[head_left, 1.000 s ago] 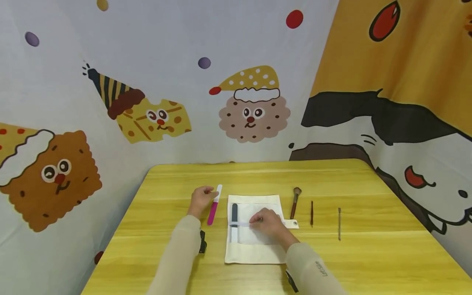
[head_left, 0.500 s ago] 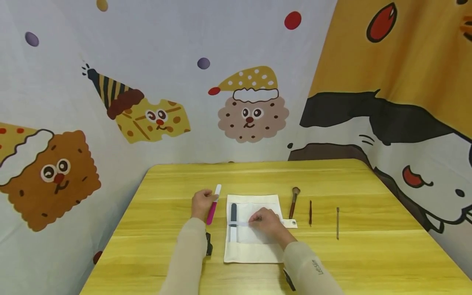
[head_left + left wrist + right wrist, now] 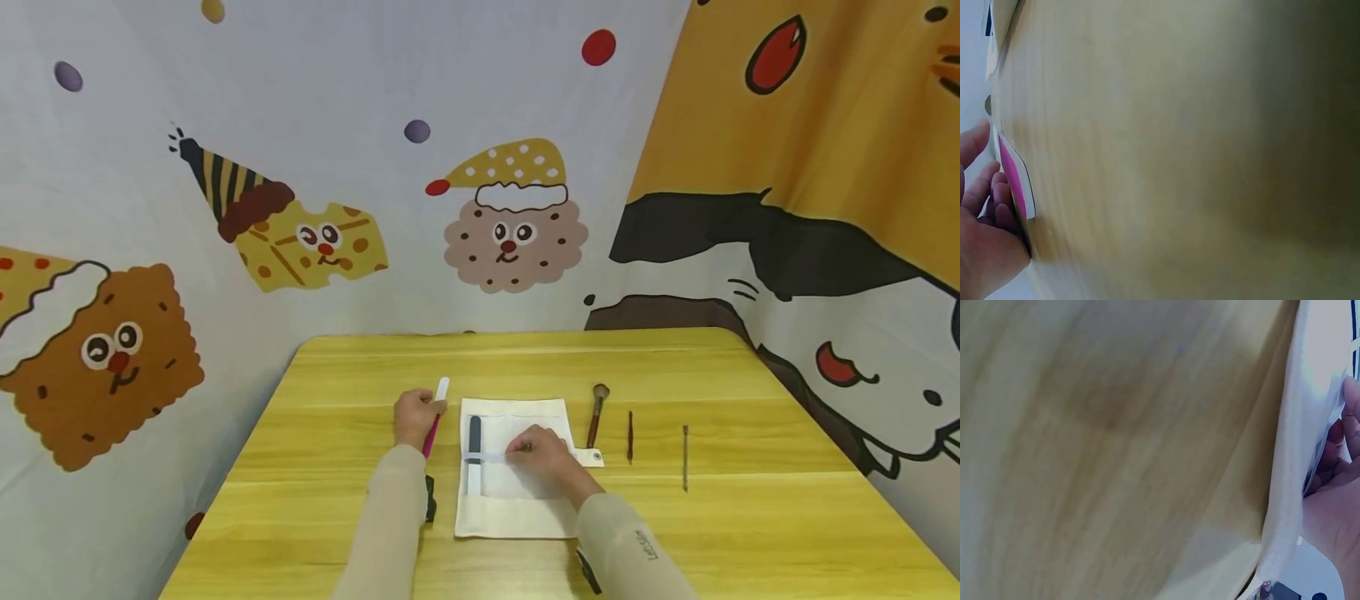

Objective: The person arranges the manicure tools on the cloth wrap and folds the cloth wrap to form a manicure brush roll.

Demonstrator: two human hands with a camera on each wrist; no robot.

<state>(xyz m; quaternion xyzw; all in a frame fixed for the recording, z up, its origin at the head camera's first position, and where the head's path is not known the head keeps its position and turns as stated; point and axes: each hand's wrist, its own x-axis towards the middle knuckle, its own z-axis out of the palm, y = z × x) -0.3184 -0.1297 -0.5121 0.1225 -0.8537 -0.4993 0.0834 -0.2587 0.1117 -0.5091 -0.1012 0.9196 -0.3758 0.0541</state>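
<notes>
A cartoon-printed cloth backdrop [image 3: 510, 79] hangs behind a yellow wood-grain worktop [image 3: 262, 500], where a cream fabric case [image 3: 517, 518] lies spread flat. Taking the case as the centre of a clock, its snap tab [image 3: 588, 457] sticks out at 3 o'clock.

Inside the case, toward its 9 o'clock edge, a grey-and-white nail file [image 3: 475, 437] lies under a pale band [image 3: 492, 457]; it is the only tool seen there, so one looks placed and four are left outside, though the right hand hides part of the case.

At 10 o'clock, the pink-and-white nail file [image 3: 1018, 178] is beside the case, not in it. The left hand [image 3: 415, 417] is at this file, its fingers bent and, it seems, pinching it with the thumb; the picking-up appears barely begun. The right hand [image 3: 546, 454] is over the middle of the case, fingertips drawn together and apparently pinching the band; the exact grip is partly hidden.

Three tools lie untouched on the worktop: a fluffy-headed makeup brush [image 3: 597, 417] at 2 o'clock, a dark red stick [image 3: 630, 437] between 2 and 3, and a thin metal rod [image 3: 685, 458] at 3, farthest out.
</notes>
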